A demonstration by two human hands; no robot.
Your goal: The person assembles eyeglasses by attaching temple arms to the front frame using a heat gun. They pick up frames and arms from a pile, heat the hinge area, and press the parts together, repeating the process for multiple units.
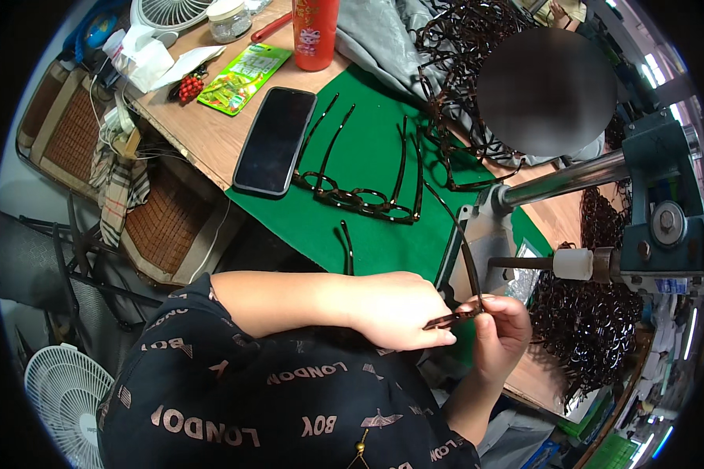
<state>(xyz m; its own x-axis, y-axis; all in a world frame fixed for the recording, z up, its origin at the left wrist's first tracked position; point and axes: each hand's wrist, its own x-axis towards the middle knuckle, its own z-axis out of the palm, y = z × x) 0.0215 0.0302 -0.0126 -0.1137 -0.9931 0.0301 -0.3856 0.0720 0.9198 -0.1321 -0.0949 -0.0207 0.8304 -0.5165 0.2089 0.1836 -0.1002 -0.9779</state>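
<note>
I've the left hand (403, 311) curled, right hand (502, 340) pinching, both on this eyewear frame (468, 262); careless twisting could knock it against the press (655, 184) to their right.

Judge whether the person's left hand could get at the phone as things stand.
Probably yes: nothing covers the phone beyond the forearm. However, the left hand would likely need to release the glasses first.

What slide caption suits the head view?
Left hand and right hand hold a dark glasses frame beside a metal machine and green mat.
</note>
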